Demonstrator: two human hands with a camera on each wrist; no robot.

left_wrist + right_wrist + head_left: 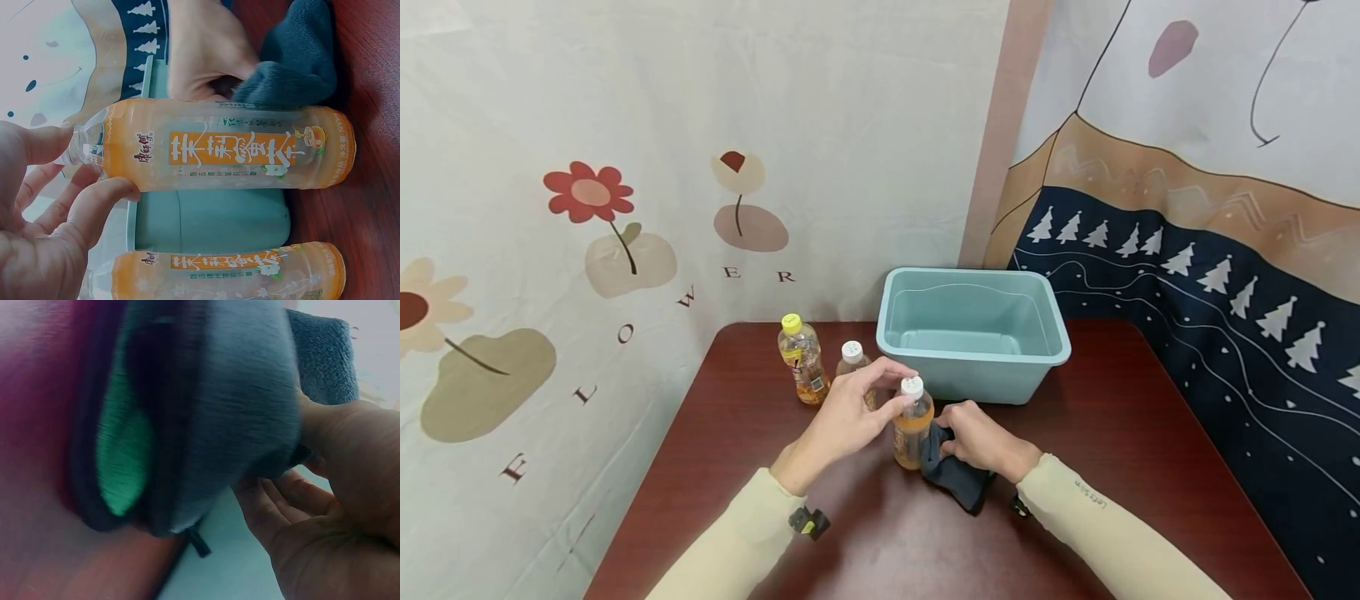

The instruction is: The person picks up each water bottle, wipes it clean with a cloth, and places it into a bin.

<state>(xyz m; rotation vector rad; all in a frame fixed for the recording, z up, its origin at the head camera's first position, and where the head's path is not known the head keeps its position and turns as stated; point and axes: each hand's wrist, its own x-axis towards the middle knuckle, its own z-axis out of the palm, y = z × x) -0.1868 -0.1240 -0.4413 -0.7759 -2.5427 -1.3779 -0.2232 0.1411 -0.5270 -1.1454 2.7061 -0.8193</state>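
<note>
A clear plastic drink bottle with an orange label (912,442) stands upright on the table. My left hand (848,410) pinches it by the neck, just under the white cap, between thumb and fingers. Pressed to the bottle's right side is a dark grey-blue cloth (957,478), which my right hand (981,439) grips in a bunch. In the right wrist view the folded cloth (250,394) fills much of the picture and shows a green inner face. A second bottle of the same kind (231,272) is behind, partly hidden by my left hand in the head view.
A yellow-capped bottle (805,367) with some amber liquid stands at the back left. Behind the held bottle is a light blue plastic tub (973,371), near the back edge of the dark red table (1112,475). Printed fabric hangs behind the table.
</note>
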